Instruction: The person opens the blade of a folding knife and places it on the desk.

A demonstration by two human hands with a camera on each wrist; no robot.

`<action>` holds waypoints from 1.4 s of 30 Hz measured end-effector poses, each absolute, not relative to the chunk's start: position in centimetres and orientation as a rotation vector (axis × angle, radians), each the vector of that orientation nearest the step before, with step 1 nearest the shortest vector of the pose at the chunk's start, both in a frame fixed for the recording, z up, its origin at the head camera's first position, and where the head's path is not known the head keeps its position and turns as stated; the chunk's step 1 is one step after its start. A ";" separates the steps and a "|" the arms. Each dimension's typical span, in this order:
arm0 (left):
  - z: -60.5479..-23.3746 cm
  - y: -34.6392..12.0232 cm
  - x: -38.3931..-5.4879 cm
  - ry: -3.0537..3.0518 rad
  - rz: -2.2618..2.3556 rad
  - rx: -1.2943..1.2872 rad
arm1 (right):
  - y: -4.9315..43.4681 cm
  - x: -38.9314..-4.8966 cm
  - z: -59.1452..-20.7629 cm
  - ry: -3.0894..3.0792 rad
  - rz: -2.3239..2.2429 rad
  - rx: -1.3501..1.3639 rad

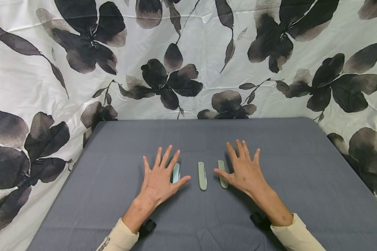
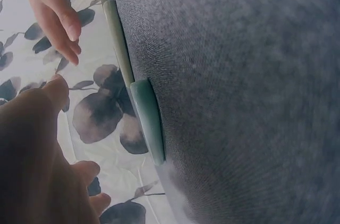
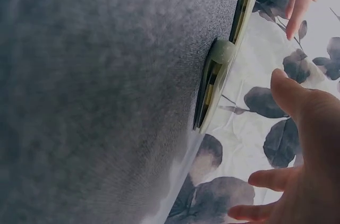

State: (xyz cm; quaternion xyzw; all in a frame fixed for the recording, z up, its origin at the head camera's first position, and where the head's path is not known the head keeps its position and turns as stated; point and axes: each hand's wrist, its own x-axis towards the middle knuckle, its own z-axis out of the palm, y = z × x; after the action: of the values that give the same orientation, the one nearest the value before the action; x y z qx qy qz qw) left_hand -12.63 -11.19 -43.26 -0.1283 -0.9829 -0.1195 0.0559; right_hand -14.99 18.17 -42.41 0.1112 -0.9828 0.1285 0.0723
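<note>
Three folded pocketknives lie side by side on the grey cloth. The light blue pocketknife (image 1: 176, 173) is partly covered by my left hand (image 1: 159, 183), which hovers over it with fingers spread and thumb out. In the left wrist view this blue pocketknife (image 2: 149, 120) lies below the hand, apart from it. Between the two hands is a pale green pocketknife (image 1: 202, 176). A second green pocketknife (image 1: 223, 182) sits under the thumb of my right hand (image 1: 245, 173), whose fingers also fan out in the air. Brass-coloured liners show along that knife's edge (image 3: 220, 53). Neither hand holds anything.
The grey cloth-covered table (image 1: 113, 146) has rounded far corners. Behind and to the sides of it hangs a white curtain (image 1: 220, 80) with dark flower prints. Small black wrist devices (image 1: 147, 226) sit under both wrists, near cream sleeves (image 1: 296, 233).
</note>
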 end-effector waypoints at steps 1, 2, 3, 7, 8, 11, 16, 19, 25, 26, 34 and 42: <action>-43.2 -11.2 -12.6 -2.984 -0.369 -0.390 | 18.1 -15.0 -42.4 -2.954 0.383 0.342; -43.2 -11.2 -12.6 -2.985 -0.373 -0.389 | 17.9 -15.0 -42.3 -2.954 0.378 0.350; -43.2 -11.2 -12.6 -2.983 -0.381 -0.390 | 17.8 -15.1 -42.3 -2.952 0.371 0.359; -43.1 -11.2 -12.7 -2.967 -0.402 -0.390 | 17.2 -15.3 -42.2 -2.939 0.352 0.395; -43.1 -11.2 -12.7 -2.963 -0.405 -0.391 | 17.1 -15.4 -42.2 -2.935 0.353 0.403; -43.0 -11.3 -12.8 -2.954 -0.407 -0.395 | 16.7 -15.6 -42.1 -2.923 0.374 0.422; -42.9 -11.2 -12.8 -2.931 -0.417 -0.400 | 16.3 -15.7 -42.1 -2.903 0.447 0.444; -42.9 -11.2 -12.7 -2.915 -0.445 -0.398 | 16.1 -15.6 -42.1 -2.898 0.510 0.455; -42.9 -11.1 -12.5 -2.892 -0.515 -0.383 | 15.4 -15.4 -42.0 -2.884 0.594 0.480; -42.9 -11.1 -12.5 -2.885 -0.521 -0.384 | 15.3 -15.4 -42.0 -2.876 0.599 0.487; -43.0 -11.0 -12.4 -2.817 -0.516 -0.414 | 14.3 -15.3 -42.1 -2.840 0.654 0.564; -43.1 -11.1 -12.4 -2.787 -0.500 -0.431 | 13.3 -14.9 -42.3 -2.802 0.643 0.616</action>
State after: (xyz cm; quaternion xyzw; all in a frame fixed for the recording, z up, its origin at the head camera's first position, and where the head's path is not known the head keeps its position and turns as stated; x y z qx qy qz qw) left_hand -12.37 -11.05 -43.07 -0.1490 -0.9637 -0.1728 0.1386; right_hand -14.92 13.34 -42.26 0.2086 -0.9482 0.2176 0.1003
